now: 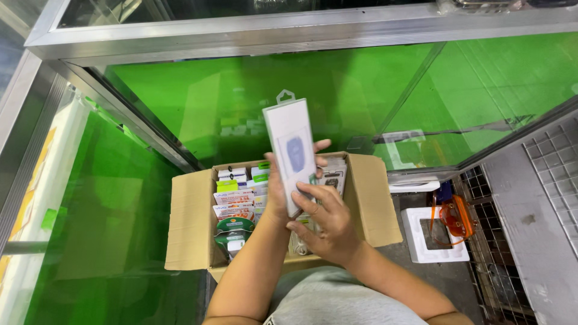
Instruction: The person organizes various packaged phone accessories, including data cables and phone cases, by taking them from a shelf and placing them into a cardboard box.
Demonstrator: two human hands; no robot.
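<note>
- While the camera looked straight down, the far left showed a pale strip (36, 198) with yellow patches lying behind a metal frame rail (27, 126), its nature too unclear to tell.
- Next to it ran green glass panels (114, 241) of a display case, set in aluminium framing (301, 33) that crossed the top of the view; the glass threw back faint reflections of the box below.
- At the foot of the glass stood an open cardboard box (189, 222), flaps spread to both sides, packed with small retail packets (235, 201) standing on edge (white, green and orange fronts, mostly) and a round green-and-white item (233, 232) near its front wall.
- Above the box, the left hand (278, 192) was curled around the back of a slim white package (290, 153) with a hang tab on top and a blue shape on its front; only the fingertips showed past the package's right edge.
- The right hand (322, 225) pinched the package's lower edge, fingers bent against its front, so both hands held it upright and slightly tilted over the box, blocking the box's middle contents.
- To the right of the box lay a white moulded tray (415, 241) on a grey floor, with an orange-framed object (457, 216) just beside it.
- Farthest right sat a grey wire grid (551, 156) and a metal mesh rack (500, 283).
</note>
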